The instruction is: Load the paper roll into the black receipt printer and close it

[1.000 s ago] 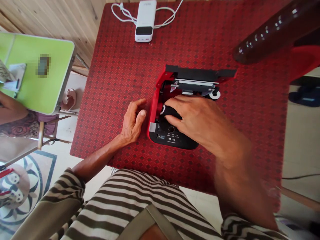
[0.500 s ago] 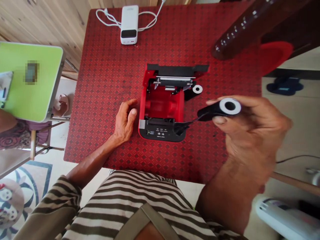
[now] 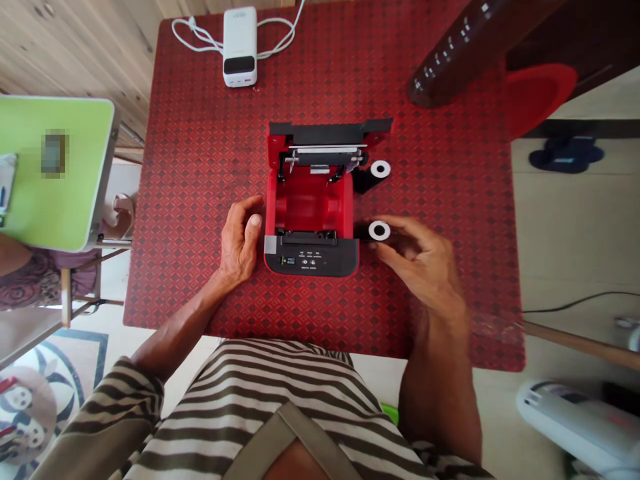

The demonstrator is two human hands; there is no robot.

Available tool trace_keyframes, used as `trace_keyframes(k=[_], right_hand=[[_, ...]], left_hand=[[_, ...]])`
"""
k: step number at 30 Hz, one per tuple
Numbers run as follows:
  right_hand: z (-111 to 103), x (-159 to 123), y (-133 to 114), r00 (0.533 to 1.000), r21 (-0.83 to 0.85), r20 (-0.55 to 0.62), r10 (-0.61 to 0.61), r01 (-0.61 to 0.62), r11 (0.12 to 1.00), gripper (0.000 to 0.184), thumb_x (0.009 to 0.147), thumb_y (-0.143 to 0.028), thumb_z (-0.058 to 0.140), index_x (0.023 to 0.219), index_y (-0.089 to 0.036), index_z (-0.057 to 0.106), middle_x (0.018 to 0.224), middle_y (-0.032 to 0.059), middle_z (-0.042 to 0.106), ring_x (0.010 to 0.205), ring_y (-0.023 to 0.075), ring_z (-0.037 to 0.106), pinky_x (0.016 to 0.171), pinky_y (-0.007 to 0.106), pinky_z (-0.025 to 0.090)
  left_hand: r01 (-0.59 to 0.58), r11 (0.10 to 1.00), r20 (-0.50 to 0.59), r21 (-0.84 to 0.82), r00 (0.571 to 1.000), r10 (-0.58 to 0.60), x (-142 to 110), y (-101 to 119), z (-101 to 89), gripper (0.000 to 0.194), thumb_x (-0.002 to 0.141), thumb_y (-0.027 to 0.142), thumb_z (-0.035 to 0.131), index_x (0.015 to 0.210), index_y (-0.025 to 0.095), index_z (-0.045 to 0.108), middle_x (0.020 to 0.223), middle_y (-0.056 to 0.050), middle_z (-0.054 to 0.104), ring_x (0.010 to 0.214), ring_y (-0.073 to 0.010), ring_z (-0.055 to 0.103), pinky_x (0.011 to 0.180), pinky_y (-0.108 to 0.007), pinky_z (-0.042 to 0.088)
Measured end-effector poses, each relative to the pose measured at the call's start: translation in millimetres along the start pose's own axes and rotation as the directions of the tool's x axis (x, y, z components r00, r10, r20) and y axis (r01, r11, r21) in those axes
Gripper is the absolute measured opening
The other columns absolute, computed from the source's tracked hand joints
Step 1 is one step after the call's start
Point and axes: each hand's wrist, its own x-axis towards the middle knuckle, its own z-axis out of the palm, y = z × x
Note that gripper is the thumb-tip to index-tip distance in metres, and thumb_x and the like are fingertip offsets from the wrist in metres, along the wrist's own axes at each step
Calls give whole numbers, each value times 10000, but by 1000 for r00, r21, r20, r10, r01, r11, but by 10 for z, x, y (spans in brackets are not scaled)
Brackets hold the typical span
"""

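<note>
A red and black label printer (image 3: pixel 313 257) stands on the table with its lid (image 3: pixel 327 137) raised and its red inner bay in view. My left hand (image 3: pixel 240 243) rests on the tabletop beside the printer's left side, loosely curved, thumb apart from the fingers, with nothing in it. On the other side, my right hand (image 3: pixel 423 257) has thumb and fingers around a black ribbon roll (image 3: pixel 379 231) with a white ring-shaped end, low by the printer's right wall. Behind it, a second black roll (image 3: pixel 380 169) with the same white end lies against the printer.
A white power bank (image 3: pixel 240 50) with a white cable lies at the table's back left. A dark tubular object (image 3: pixel 445 67) slants over the back right. A red stool (image 3: pixel 543 93) stands beyond the red patterned table (image 3: pixel 200 133). At left is a green table (image 3: pixel 50 213), a person beside it.
My right hand has lowered the ribbon roll and carried it left to the printer's side. The black strip trailing over the printer's front corner no longer shows there. My left hand stays beside the printer.
</note>
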Motion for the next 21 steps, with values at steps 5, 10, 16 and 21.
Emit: trace_keyframes(k=[5, 10, 16, 21], right_hand=[[-255, 2, -47, 1000, 55, 24, -4, 3, 998, 709, 851, -578, 1151, 1507, -404, 948, 1429, 129, 993, 1128, 364, 982, 950, 525, 815], [-442, 429, -50, 992, -11, -129, -8, 6, 1000, 392, 974, -394, 1076, 1349, -318, 992, 1307, 162, 1000, 1192, 334, 966, 1083, 506, 773], [-20, 1066, 11, 996, -76, -90, 12, -19, 997, 662, 865, -198, 1079, 1506, -244, 919, 1503, 159, 963, 1235, 323, 912, 1079, 504, 733], [127, 1098, -37, 995, -105, -101, -6, -4, 994, 333, 908, -335, 1037, 1220, -306, 923, 1222, 95, 979, 1060, 310, 828, 1037, 509, 696]], left_hand=[[-1, 1000, 0, -9, 1000, 1, -4, -1, 13, 735, 1277, 893, 527, 1525, 273, 833, 1432, -149, 906, 1323, -351, 856, 1189, -572, 690], [-19, 1000, -4, 0, 1000, 19, -7, 9, 15, 725, 1283, 882, 523, 1520, 270, 832, 1422, -147, 908, 1318, -344, 857, 1186, -563, 704], [-59, 998, -2, 26, 998, 59, -16, -12, 4, 712, 1314, 842, 496, 1549, 253, 819, 1449, -152, 908, 1325, -334, 869, 1179, -550, 720], [-51, 997, 8, 53, 999, 51, -38, -25, -2, 717, 1325, 842, 457, 1567, 261, 802, 1444, -148, 908, 1319, -332, 877, 1182, -552, 729]])
